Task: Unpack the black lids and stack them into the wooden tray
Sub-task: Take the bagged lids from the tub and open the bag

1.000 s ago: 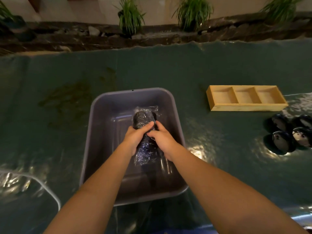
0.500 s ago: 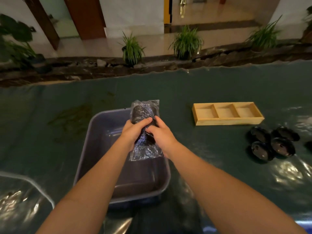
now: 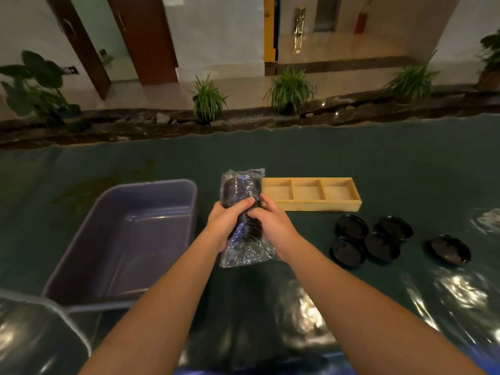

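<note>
Both hands, left [image 3: 226, 221] and right [image 3: 272, 226], clamp their fingers round a plastic-wrapped sleeve of black lids [image 3: 242, 212], held above the table between the grey tub [image 3: 130, 234] at left and the empty wooden tray [image 3: 311, 194] at right. The slick film could slip or tear suddenly, spilling lids among the loose lids [image 3: 351, 228] lying near right. The table wears a glossy dark-green cover [image 3: 378, 158]; beyond it, potted plants [image 3: 289, 90] line a tiled lobby with brown doors [image 3: 143, 36].

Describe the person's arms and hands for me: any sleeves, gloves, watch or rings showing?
Both arms are bare from where they enter the bottom of the picture to the wrists; no sleeve shows anywhere in view. The left hand and right hand wear no gloves. No watch, band or bracelet sits on either wrist, and no ring shows on the visible fingers, though some fingers are hidden. No markings or cables appear.
</note>
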{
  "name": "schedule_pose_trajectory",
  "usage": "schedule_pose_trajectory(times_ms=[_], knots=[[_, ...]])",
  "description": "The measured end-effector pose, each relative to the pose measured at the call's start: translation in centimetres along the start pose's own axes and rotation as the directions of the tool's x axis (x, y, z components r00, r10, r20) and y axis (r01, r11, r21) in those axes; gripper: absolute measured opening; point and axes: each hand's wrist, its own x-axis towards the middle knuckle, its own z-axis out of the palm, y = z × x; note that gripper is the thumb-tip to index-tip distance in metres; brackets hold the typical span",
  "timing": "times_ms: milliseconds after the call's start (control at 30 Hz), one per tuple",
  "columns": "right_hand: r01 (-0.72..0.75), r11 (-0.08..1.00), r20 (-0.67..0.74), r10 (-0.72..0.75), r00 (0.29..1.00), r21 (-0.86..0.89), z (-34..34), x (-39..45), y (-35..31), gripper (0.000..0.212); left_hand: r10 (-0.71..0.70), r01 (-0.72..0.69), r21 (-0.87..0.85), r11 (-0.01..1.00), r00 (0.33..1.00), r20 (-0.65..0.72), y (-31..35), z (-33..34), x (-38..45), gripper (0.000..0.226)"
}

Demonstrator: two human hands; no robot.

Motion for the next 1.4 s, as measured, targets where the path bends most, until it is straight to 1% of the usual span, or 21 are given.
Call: schedule_pose_trajectory(times_ms=[67, 100, 133, 167, 233, 267, 400, 433, 533, 633, 700, 733, 800, 833, 900, 933, 1033, 1133, 1267, 1333, 1400], knots=[[-0.034, 0.999, -0.004, 0.034, 0.999, 0.019, -2.1, -0.8, 0.9, 0.058, -0.036, 0.036, -0.017, 0.999, 0.999, 0.006, -1.8, 1.5, -1.1, 0.084], [-0.042, 0.999, -0.006, 0.042, 0.999, -0.005, -3.0, -1.3, 1.4, 0.049, -0.056, 0.056, -0.02, 0.998, 0.998, 0.013, -2.6, 2.0, -1.5, 0.082], [-0.046, 0.999, -0.01, 0.046, 0.999, -0.028, -3.8, -1.8, 1.8, 0.042, -0.076, 0.076, -0.021, 0.997, 0.997, 0.015, -3.5, 2.5, -1.8, 0.082], [-0.054, 0.997, -0.017, 0.053, 0.998, -0.046, -4.5, -2.2, 2.2, 0.041, -0.087, 0.087, -0.021, 0.996, 0.996, 0.012, -4.4, 3.0, -1.9, 0.086], [-0.083, 0.994, -0.045, 0.08, 0.996, -0.065, -5.8, -2.4, 3.2, 0.049, -0.116, 0.116, -0.018, 0.993, 0.993, 0.01, -6.2, 3.8, -2.1, 0.093], [-0.097, 0.993, -0.061, 0.093, 0.994, -0.07, -6.3, -2.5, 3.8, 0.05, -0.132, 0.132, -0.014, 0.991, 0.991, 0.014, -6.9, 4.1, -2.1, 0.092], [-0.172, 0.983, -0.13, 0.164, 0.978, -0.056, -8.1, -2.0, 6.0, 0.05, -0.213, 0.213, 0.001, 0.977, 0.977, 0.03, -9.4, 5.5, -2.1, 0.067], [-0.188, 0.98, -0.139, 0.179, 0.974, -0.061, -8.4, -2.0, 6.4, 0.049, -0.231, 0.231, 0.007, 0.973, 0.972, 0.037, -9.9, 5.8, -1.9, 0.067], [-0.213, 0.977, -0.194, 0.203, 0.96, -0.03, -9.6, -1.6, 7.7, 0.05, -0.281, 0.278, 0.038, 0.96, 0.957, 0.073, -11.4, 6.9, -1.0, 0.083], [-0.25, 0.968, -0.241, 0.242, 0.94, -0.003, -10.8, -1.0, 8.8, 0.056, -0.296, 0.292, 0.069, 0.954, 0.953, 0.056, -13.0, 8.2, -0.2, 0.078], [-0.261, 0.965, -0.261, 0.258, 0.93, 0.025, -11.3, -0.7, 9.3, 0.058, -0.32, 0.313, 0.18, 0.933, 0.947, 0.015, -13.8, 8.7, 0.3, 0.094], [-0.258, 0.966, -0.273, 0.258, 0.927, 0.038, -11.5, -0.5, 9.7, 0.058, -0.334, 0.325, 0.299, 0.897, 0.942, -0.023, -14.0, 8.8, 0.5, 0.102], [-0.262, 0.963, -0.283, 0.267, 0.921, 0.058, -11.6, -0.2, 10.2, 0.055, -0.339, 0.342, 0.539, 0.77, 0.934, -0.108, -14.2, 8.9, 0.8, 0.108], [-0.266, 0.962, -0.284, 0.272, 0.919, 0.059, -11.6, -0.1, 10.5, 0.055, -0.328, 0.334, 0.591, 0.734, 0.937, -0.122, -14.2, 8.9, 0.9, 0.108], [-0.257, 0.963, -0.272, 0.271, 0.923, 0.083, -11.6, 0.3, 10.9, 0.061, -0.26, 0.269, 0.638, 0.722, 0.959, -0.11, -14.2, 8.5, 1.1, 0.109], [-0.259, 0.963, -0.264, 0.269, 0.926, 0.072, -11.6, 0.3, 10.9, 0.064, -0.207, 0.22, 0.673, 0.706, 0.973, -0.1, -14.2, 8.2, 1.2, 0.113], [-0.262, 0.964, -0.234, 0.244, 0.941, -0.046, -11.4, 0.2, 10.4, 0.061, -0.013, 0.072, 0.776, 0.626, 0.996, -0.083, -13.8, 6.9, 1.3, 0.118], [-0.264, 0.956, -0.218, 0.233, 0.948, -0.127, -11.0, 0.1, 10.0, 0.058, 0.187, -0.1, 0.842, 0.53, 0.982, -0.001, -12.9, 5.7, 1.2, 0.105], [-0.254, 0.949, -0.228, 0.209, 0.951, -0.187, -10.4, -0.2, 9.7, 0.043, 0.244, -0.199, 0.836, 0.511, 0.966, 0.081, -12.2, 4.2, 0.9, 0.082], [-0.253, 0.935, -0.247, 0.192, 0.95, -0.247, -10.3, -0.3, 9.6, 0.036, 0.277, -0.243, 0.826, 0.509, 0.955, 0.11, -12.1, 3.4, 0.6, 0.07], [-0.254, 0.908, -0.259, 0.171, 0.951, -0.333, -10.0, -0.2, 9.6, 0.033, 0.319, -0.295, 0.826, 0.48, 0.936, 0.149, -12.0, 2.7, 0.3, 0.059]])
